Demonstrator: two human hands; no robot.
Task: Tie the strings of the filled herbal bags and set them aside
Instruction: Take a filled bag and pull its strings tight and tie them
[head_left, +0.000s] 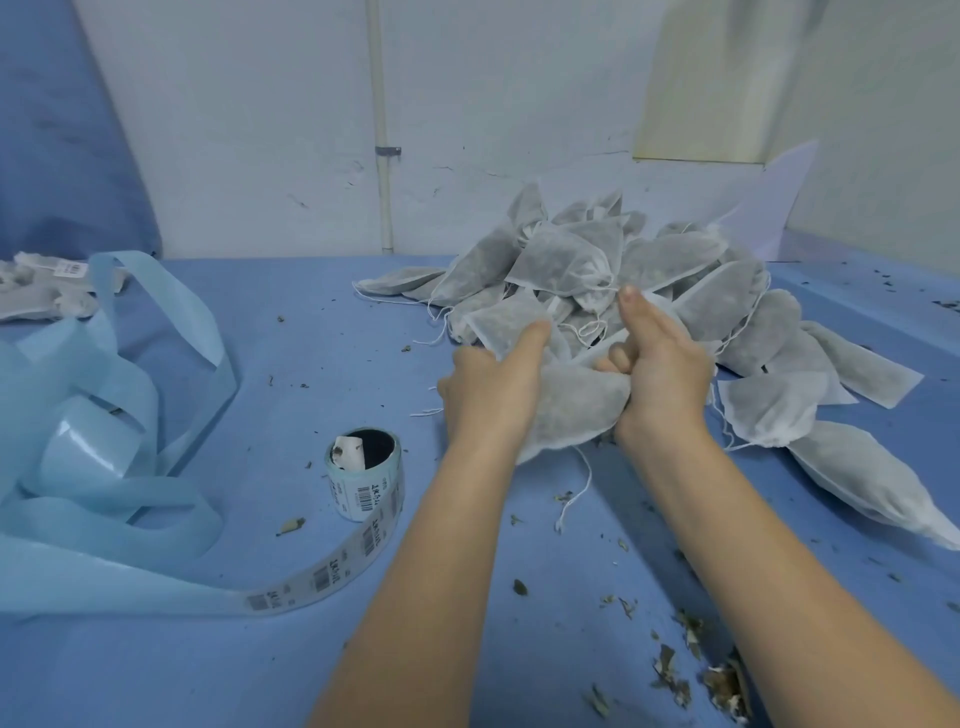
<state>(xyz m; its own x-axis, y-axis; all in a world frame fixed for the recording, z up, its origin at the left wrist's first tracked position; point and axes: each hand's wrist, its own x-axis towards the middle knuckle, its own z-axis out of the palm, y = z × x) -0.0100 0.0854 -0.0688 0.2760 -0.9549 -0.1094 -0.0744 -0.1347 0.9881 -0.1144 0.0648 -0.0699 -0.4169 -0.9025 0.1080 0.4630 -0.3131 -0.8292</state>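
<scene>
Head view: we grasp one filled bag (571, 410) with both hands at the near edge of the pile (675, 280) on the blue table (363, 338). Our left hand (493, 384) curls round its left side; our right hand (660, 364) clenches its right end, thumb up. Its string (576, 488) dangles. A label roll (366, 473) stands to the left.

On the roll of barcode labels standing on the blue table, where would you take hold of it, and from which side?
Grip the roll of labels across its curved outer wall, coming down from above. It stands on end with its open core facing up, so fingers can straddle the top rim. Keep to the far and left sides: the loose label strip peels off the near right side toward the camera. Both hands are busy with a bag.
</scene>
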